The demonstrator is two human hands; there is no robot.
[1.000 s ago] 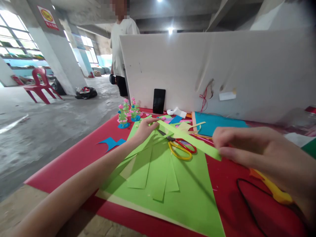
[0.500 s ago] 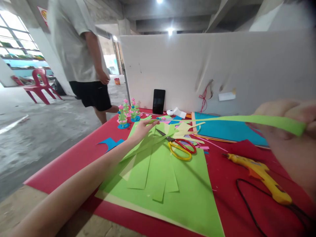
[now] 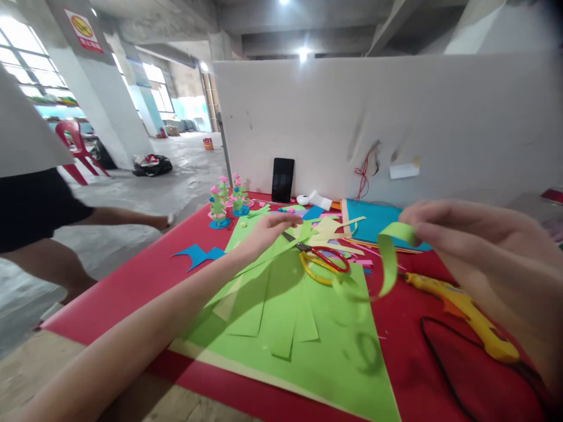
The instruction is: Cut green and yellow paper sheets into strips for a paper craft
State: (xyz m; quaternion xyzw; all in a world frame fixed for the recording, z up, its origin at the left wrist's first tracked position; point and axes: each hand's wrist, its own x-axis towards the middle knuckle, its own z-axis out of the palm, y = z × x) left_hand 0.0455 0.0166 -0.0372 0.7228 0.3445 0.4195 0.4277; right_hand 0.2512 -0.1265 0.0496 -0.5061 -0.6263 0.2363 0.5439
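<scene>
Pinched in my right hand (image 3: 479, 246) is one end of a green paper strip (image 3: 389, 272), which hangs down and curls loosely over the green sheets. My left hand (image 3: 275, 228) is above the far part of the green paper sheet (image 3: 338, 363), fingers stretched out, with nothing visible in them. Just right of it lie scissors (image 3: 323, 264) with one red and one yellow handle, blades pointing up-left. Several cut green strips (image 3: 281, 322) lie loose on the sheet. A yellow hot glue gun (image 3: 461, 310) rests on the red surface below my right hand.
Small pink and green paper flower stands (image 3: 219, 211) are at the back left. A black phone (image 3: 282, 180) leans against the white panel (image 3: 308, 111). Blue paper sheets (image 3: 369, 220) and paper scraps lie behind the scissors. A person (image 3: 35, 176) walks past at the left.
The strip, stretched between both hands before, has left my left hand and now hangs curled from my right. My right hand has moved left. The person has walked further left.
</scene>
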